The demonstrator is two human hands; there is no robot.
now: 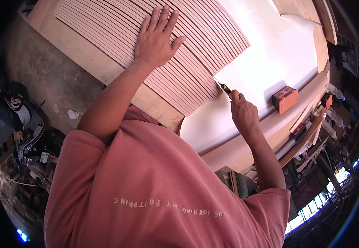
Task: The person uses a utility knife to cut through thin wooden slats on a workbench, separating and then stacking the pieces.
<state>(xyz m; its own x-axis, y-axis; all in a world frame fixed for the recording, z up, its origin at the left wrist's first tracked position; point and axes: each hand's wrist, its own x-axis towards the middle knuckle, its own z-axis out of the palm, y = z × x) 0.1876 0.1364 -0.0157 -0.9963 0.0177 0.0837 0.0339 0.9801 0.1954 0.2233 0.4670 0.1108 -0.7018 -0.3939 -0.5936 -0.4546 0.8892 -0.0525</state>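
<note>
Both hands are over the far part of the desk (80, 56): the left hand (152, 45) lies flat, fingers spread, on a panel of narrow pinkish slats (183, 70), while the right hand (245, 113) is closed around a yellow-and-black utility knife (227, 89). The slats lie side by side, their long axis running from far left to near right, with dark gaps between them. Their right-hand ends are nearest the right hand, and the knife slants far and left from the fist, its tip just at that end edge; whether it touches a slat is too fine to tell. The left hand bears on the slats well to the left of the tip. Right of these ends stretches a glossy white sheet (245, 70), carrying an orange-and-black box (285, 100) whose inside is hidden. A pinkish roll (303, 105) borders the sheet on the near right. Beyond it lie clear plastic bottles (335, 91), their contents unclear. Far to the left, a motorbike (16, 105) stands on the floor.
</note>
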